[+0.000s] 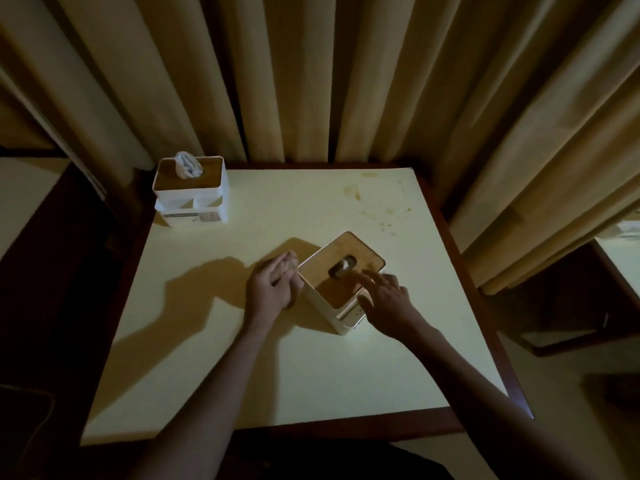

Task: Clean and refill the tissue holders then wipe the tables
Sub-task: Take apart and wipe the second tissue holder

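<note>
Both forearms enter from the near edge and meet at the near tissue holder (341, 282), which stands a little right of centre on the pale surface (242, 358). Its wooden lid (332, 289) has an oval slot where a small tuft of tissue (345, 264) shows. Right hand (388, 299): fingers spread and nearly straight, tips resting on the lid near the slot, gripping nothing. Left hand (273, 282): fingers held together and loosely extended, lying against the holder's left wall. Judged from its thin white plastic body, the holder is light, rigid and smooth, so it may slide; hold it by opposite side walls and lift the lid at its edges. Far holder (191, 192): back-left corner, a tissue (187, 164) standing up from its lid. Stains (374, 206) mark the back-right surface; curtains (311, 74) hang behind.
</note>
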`<state>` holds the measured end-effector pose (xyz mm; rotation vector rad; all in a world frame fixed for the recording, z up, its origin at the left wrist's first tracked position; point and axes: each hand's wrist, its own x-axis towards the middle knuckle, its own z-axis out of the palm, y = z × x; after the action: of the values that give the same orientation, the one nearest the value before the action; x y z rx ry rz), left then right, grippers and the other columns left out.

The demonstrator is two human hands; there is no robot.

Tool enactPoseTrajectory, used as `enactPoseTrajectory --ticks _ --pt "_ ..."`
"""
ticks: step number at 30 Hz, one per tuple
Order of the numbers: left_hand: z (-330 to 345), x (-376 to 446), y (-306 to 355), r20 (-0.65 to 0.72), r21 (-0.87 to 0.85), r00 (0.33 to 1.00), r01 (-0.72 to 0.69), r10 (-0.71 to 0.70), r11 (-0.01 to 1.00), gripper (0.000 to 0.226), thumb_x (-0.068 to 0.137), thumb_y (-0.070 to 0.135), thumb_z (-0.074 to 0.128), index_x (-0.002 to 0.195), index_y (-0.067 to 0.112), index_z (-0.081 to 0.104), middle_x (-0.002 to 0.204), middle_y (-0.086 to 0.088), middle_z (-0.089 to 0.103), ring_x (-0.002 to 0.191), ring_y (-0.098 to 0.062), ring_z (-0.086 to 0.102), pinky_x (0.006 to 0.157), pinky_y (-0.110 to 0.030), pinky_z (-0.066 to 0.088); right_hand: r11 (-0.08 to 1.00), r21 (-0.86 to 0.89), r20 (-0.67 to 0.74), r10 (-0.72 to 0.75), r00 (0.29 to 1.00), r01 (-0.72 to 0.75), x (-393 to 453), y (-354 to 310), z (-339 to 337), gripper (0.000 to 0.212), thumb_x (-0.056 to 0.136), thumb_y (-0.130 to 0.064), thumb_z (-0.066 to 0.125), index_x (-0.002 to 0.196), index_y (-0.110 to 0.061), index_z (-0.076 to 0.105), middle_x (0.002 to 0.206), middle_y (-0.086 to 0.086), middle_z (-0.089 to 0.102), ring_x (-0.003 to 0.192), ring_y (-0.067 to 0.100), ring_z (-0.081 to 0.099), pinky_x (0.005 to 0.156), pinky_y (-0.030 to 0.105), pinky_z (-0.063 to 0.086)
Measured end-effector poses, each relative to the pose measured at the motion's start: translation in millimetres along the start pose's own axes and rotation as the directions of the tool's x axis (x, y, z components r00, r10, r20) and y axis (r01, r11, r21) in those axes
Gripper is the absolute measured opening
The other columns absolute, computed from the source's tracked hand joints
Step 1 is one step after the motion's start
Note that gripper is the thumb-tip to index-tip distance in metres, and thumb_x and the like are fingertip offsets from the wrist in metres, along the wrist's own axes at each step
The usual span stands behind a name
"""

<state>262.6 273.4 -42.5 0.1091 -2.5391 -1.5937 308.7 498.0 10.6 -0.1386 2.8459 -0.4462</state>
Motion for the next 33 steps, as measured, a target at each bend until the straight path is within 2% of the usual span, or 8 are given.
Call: enactPoseTrajectory --ticks 6,11,16,20,24,27,31,33 --pt "0.5 -29.4 -29.7 -0.082 -0.311 0.944 0.281 -0.321 0.908 0.038 0.088 0.013 0.065 0.126 0.015 0.061 0.12 -0.001 0.066 0.111 -0.008 0.061 0.096 -0.021 0.045 0.997 -0.032 0.047 -0.062 0.997 0.064 42.1 5.0 2.2 0.056 0.101 -0.032 0.039 0.151 -0.037 0.015 0.161 -0.003 0.004 0.146 0.027 0.004 0.112 0.052 0.019" --pt "21.3 -42.6 -19.5 -0.056 -0.348 0.967 0.214 -0.248 0.913 0.039 0.092 0.015 0.062 0.129 0.01 0.058 0.119 0.006 0.063 0.103 0.011 0.059 0.089 -0.006 0.042 0.984 -0.111 0.092 -0.126 0.988 0.136 55.4 3.4 17.9 0.053 0.102 -0.038 0.031 0.15 -0.041 0.008 0.161 -0.008 -0.001 0.148 0.023 -0.002 0.113 0.046 0.01" --pt "34.5 -29.0 -1.5 -0.162 -0.36 0.96 0.156 -0.227 0.92 0.036 0.091 0.018 0.064 0.125 0.01 0.061 0.121 -0.002 0.065 0.108 -0.004 0.063 0.097 -0.019 0.047 0.958 -0.222 0.117 -0.161 0.98 0.183 53.4 10.3 24.6 0.053 0.103 -0.038 0.023 0.151 -0.037 -0.001 0.161 -0.005 -0.005 0.148 0.026 -0.001 0.112 0.049 0.014" --pt "42.3 -33.1 16.2 -0.296 -0.319 0.94 0.071 -0.171 0.945 0.03 0.091 0.009 0.063 0.119 0.0 0.064 0.091 0.006 0.06 0.085 0.017 0.058 0.08 0.0 0.04 0.958 -0.227 0.14 -0.148 0.979 0.177 56.5 9.9 25.1 0.051 0.103 -0.041 0.016 0.15 -0.038 -0.006 0.161 -0.003 -0.008 0.148 0.028 -0.004 0.113 0.049 0.013" --pt "72.9 -67.0 23.5 -0.421 -0.313 0.883 0.071 -0.205 0.947 0.033 0.087 0.011 0.068 0.118 0.001 0.065 0.098 -0.002 0.06 0.087 0.001 0.061 0.083 -0.005 0.045 0.965 -0.197 0.124 -0.152 0.98 0.175 55.9 10.9 29.0 0.053 0.103 -0.037 0.019 0.147 -0.038 -0.01 0.16 -0.004 -0.011 0.147 0.029 -0.008 0.114 0.05 0.009" --pt "92.4 -103.8 40.6 -0.36 -0.42 0.87 0.173 -0.338 0.891 0.032 0.09 0.023 0.065 0.12 0.01 0.065 0.101 -0.001 0.062 0.092 -0.005 0.064 0.081 -0.013 0.052 0.974 -0.14 0.111 -0.161 0.981 0.176 55.1 10.8 29.4 0.052 0.103 -0.037 0.02 0.144 -0.039 -0.012 0.16 -0.005 -0.012 0.147 0.029 -0.011 0.114 0.051 0.005" --pt "97.2 -125.2 55.6 -0.147 -0.554 0.856 0.344 -0.496 0.758 0.032 0.094 0.035 0.056 0.125 0.027 0.058 0.108 0.022 0.059 0.094 0.018 0.056 0.075 -0.001 0.045 0.976 -0.104 0.113 -0.18 0.977 0.192 55.3 12.5 30.3 0.052 0.098 -0.047 0.011 0.144 -0.04 -0.011 0.16 -0.004 -0.013 0.146 0.029 -0.014 0.114 0.052 0.002" --pt "97.1 -116.5 51.9 -0.183 -0.54 0.83 0.363 -0.527 0.76 0.029 0.094 0.034 0.056 0.122 0.028 0.06 0.109 0.022 0.058 0.097 0.015 0.056 0.079 -0.002 0.045 0.978 -0.098 0.101 -0.177 0.979 0.187 55.2 13.3 31.4 0.056 0.091 -0.054 0.005 0.142 -0.041 -0.012 0.16 -0.005 -0.012 0.147 0.028 -0.013 0.114 0.051 0.002"
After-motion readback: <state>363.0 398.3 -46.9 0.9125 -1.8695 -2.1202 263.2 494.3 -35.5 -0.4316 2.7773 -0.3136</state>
